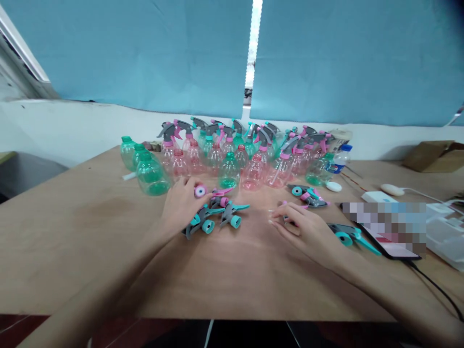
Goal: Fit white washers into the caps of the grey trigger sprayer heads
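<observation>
My left hand [183, 200] is closed around a grey spray head with a pink collar [200, 191], which shows between thumb and fingers. Against that hand lie grey spray heads with teal collars [232, 215], and a pink-triggered one [219, 197] is just behind them. My right hand [306, 227] is low over the table, thumb and fingers slightly apart and bent. Partly hidden under it is a grey and pink spray head [289, 220]; its fingertips show nothing between them. Farther right are more spray heads [313, 197], one with a teal trigger [344, 237] beside my right wrist.
Behind my hands stand several clear pink bottles [254, 174] and green bottles [152, 176], many topped with spray heads. A phone [387, 229], a plastic box [447, 241], a blue-capped bottle [341, 158], a white round lid [333, 186] and a cardboard box [433, 155] are at right.
</observation>
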The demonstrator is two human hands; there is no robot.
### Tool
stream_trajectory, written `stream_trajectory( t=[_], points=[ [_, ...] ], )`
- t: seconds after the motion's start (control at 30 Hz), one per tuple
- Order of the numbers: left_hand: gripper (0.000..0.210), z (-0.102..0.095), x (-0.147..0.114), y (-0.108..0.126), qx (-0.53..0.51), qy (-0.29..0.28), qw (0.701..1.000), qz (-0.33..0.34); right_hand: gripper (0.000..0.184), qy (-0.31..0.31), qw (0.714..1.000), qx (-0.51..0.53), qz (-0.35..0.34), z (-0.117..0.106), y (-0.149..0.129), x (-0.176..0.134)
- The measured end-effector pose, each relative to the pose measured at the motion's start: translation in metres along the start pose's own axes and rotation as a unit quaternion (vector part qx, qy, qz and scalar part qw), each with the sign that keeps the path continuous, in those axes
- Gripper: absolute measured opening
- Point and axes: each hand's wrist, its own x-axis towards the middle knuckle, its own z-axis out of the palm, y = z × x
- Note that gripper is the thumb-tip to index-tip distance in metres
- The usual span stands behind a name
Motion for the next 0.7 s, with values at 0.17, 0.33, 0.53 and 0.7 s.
stream_trajectory(
  t=[0.17,0.33,0.53,0.7],
  points=[
    [0.021,-0.003,-0.022,0.001,0.090,-0.061,0.992,0.067,0.008,-0.017,1.000,-0.001,0.020,-0.005,0.016,-0.017],
    [0.021,-0.009,-0.026,0.021,0.122,-0.074,0.986,0.092,0.015,0.001,0.998,-0.013,0.066,-0.025,0.040,-0.040],
    [0.020,0.014,-0.017,0.061,0.040,-0.117,0.972,0.199,0.021,-0.005,0.990,-0.057,0.128,-0.045,0.077,-0.066],
    [0.023,0.048,-0.012,0.114,-0.076,-0.163,0.936,0.301,0.031,-0.006,0.987,-0.084,0.140,-0.050,0.110,-0.076]
  ],
)
